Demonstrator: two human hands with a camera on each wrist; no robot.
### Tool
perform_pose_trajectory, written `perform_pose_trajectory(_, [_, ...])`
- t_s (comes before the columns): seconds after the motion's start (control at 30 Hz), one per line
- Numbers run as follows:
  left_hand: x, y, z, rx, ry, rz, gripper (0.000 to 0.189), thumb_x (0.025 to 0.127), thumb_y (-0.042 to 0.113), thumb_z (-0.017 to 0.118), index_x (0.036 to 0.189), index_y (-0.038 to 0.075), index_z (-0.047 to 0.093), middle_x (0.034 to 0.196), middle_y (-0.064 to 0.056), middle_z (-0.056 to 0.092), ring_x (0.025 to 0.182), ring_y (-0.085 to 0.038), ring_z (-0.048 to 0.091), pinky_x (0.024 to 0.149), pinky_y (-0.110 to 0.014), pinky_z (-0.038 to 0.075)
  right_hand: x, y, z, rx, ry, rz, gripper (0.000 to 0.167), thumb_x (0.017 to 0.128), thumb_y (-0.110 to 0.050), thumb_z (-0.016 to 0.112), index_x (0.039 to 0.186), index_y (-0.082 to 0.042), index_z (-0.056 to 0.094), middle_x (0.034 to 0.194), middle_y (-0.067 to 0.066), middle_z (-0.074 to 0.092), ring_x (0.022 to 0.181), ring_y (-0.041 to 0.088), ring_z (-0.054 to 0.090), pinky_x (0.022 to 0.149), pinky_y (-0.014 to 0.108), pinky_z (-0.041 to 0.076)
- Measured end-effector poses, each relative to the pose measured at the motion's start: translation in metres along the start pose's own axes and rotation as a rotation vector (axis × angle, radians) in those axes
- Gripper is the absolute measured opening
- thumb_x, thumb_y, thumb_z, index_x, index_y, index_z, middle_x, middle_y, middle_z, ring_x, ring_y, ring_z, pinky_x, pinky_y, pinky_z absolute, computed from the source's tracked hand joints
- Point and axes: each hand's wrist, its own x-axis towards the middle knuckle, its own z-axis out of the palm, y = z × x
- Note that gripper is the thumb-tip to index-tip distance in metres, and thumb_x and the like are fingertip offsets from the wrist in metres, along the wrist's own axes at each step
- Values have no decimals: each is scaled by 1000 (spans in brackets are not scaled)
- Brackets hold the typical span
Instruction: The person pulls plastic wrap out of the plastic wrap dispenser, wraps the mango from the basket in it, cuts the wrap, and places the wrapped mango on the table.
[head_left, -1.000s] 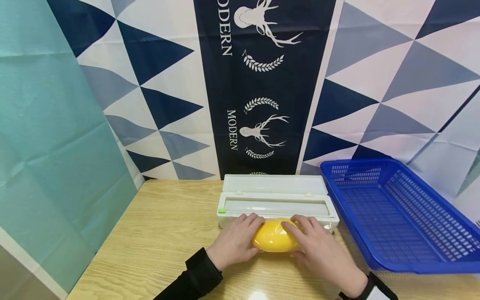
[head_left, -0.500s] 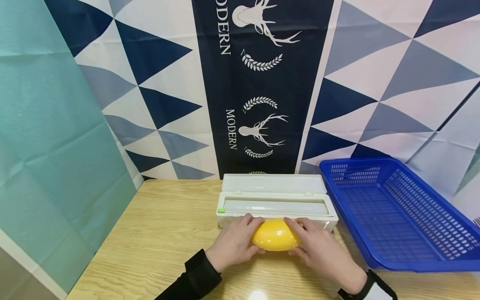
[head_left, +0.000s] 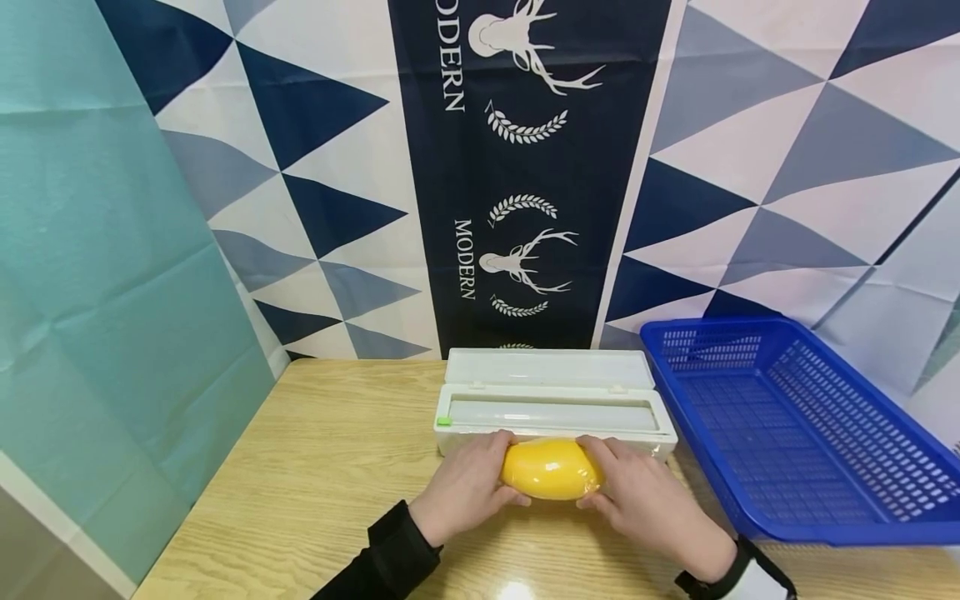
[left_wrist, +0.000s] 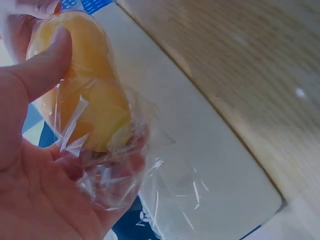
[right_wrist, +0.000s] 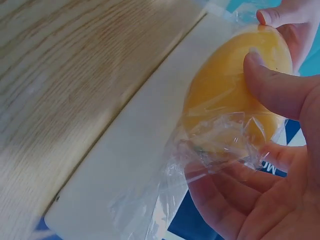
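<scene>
Head: wood-grain table (head_left: 337, 450); behind, triangle-print sheet (head_left: 337, 133) w/ dark stag panel (head_left: 536, 171); teal sheet (head_left: 112, 250) to L, blue basket (head_left: 772, 442) to R. L grip (head_left: 467, 485) & R grip (head_left: 648, 500) both hold yellow item (head_left: 552, 469) by white box's (head_left: 551, 367) near side. L wrist: clear film (left_wrist: 107, 182) round item, table alongside box. R wrist: film crinkled, table grain streaky.

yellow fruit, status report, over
Left hand, right hand gripping fruit. Clear film around it, loose at ends. White box just beyond; nothing visibly blocking.

the left hand (left_wrist: 42, 182) grips a yellow thing (left_wrist: 97, 105), possibly fruit, in clear film (left_wrist: 102, 182); behind lies a white box (left_wrist: 195, 145) against wood (left_wrist: 245, 65).
</scene>
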Motion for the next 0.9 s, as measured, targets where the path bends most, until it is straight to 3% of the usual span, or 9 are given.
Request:
perform_pose_trajectory(0.2, [-4, -1, 6, 82, 86, 17, 66, 76, 54, 79, 122, 12, 57, 124, -4, 53, 102, -19, 51, 86, -30, 48, -1, 1, 2, -5, -1, 1, 70, 72, -42, 88, 128, -10, 58, 102, 6, 68, 77, 15, 65, 63, 34, 54])
perform_pose_trajectory(0.37, [-4, -3, 7, 149, 109, 42, 67, 75, 57, 77, 122, 11, 59, 117, -2, 55, 103, -20, 48, 88, -30, 45, -1, 1, 4, -2, -5, 7, 70, 74, -44, 86, 129, -10, 59, 105, 7, 68, 81, 17, 66, 65, 35, 55])
perform_pose_trajectory(0.63, [-5, -3, 4, 51, 40, -36, 69, 77, 54, 78, 128, 12, 59, 111, 0, 61, 97, -14, 55, 87, -29, 48, 1, 3, 1, 85, -62, 64, 68, 79, -43, 82, 132, -9, 58, 110, 10, 67, 84, 20, 68, 69, 40, 56])
perform_pose_trajectory(0.77, [-4, -3, 4, -8, 40, -87, 70, 75, 53, 80, 124, 8, 60, 109, -1, 64, 95, -12, 59, 85, -29, 50, 1, 3, 1, 94, -69, 81, 68, 81, -44, 80, 135, -8, 58, 112, 12, 68, 88, 23, 68, 72, 43, 56])
perform_pose_trajectory(0.9, [-3, -5, 4, -32, 50, -95, 67, 74, 52, 81, 121, 8, 61, 107, -1, 67, 90, -9, 59, 79, -25, 50, 0, 3, 2, 91, -45, 68, 70, 83, -43, 79, 138, -7, 55, 115, 16, 67, 91, 28, 69, 75, 46, 57])
